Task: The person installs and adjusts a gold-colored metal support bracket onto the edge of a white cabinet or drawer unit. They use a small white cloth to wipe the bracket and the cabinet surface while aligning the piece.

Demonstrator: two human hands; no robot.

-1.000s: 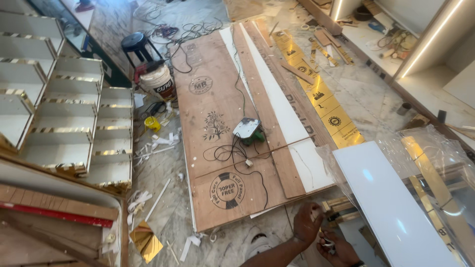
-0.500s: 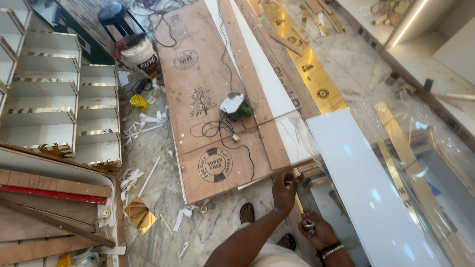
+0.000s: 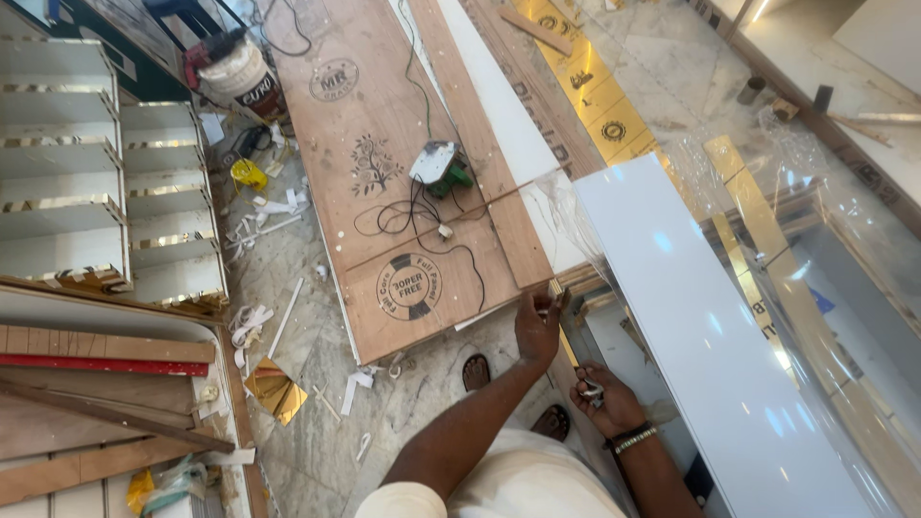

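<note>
My left hand (image 3: 537, 329) pinches the gold strip (image 3: 566, 336) at the white panel's (image 3: 710, 326) near corner, probably steadying it along the edge. My right hand (image 3: 604, 401) is clenched around a small tool (image 3: 592, 390) beside it.

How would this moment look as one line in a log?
left hand: grips end of thin gold strip | right hand: closed on small object, unclear | beside: white panel | floor: plywood sheet, green power tool
</note>
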